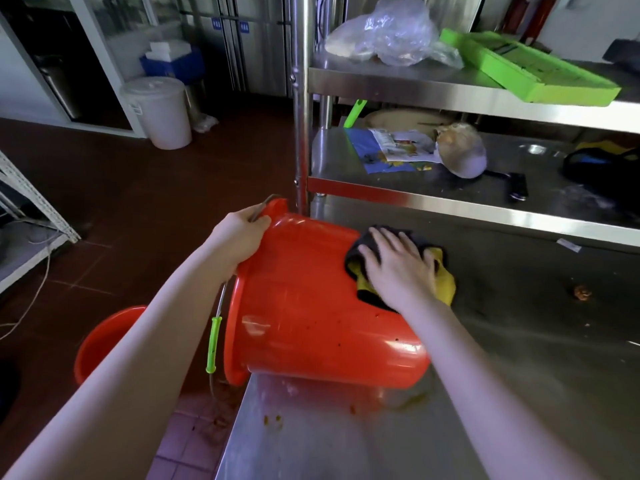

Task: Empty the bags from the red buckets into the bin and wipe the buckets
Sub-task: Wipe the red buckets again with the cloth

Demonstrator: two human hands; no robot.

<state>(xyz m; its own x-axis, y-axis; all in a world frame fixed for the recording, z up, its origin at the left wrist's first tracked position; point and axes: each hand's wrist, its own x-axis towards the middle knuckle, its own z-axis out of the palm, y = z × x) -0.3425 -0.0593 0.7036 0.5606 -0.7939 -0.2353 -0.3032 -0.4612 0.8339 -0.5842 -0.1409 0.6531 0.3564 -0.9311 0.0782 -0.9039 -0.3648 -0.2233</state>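
Observation:
A red bucket (311, 306) lies on its side on the steel table (519, 375), its mouth turned left over the table's edge. My left hand (239, 233) grips the bucket's rim together with the wire handle, whose green grip (212, 344) hangs down. With flat, spread fingers, my right hand (398, 268) presses a black and yellow cloth (443, 278) on the bucket's upper side near its bottom. Dark specks dot the bucket's wall. A second red bucket (104, 341) stands on the floor at the lower left, partly hidden by my left arm.
A white lidded bin (159, 112) stands on the floor at the back left. Steel shelves hold a green tray (526, 71), a plastic bag (391, 32), papers and a ladle (460, 150). Crumbs and smears lie on the table and floor near the bucket.

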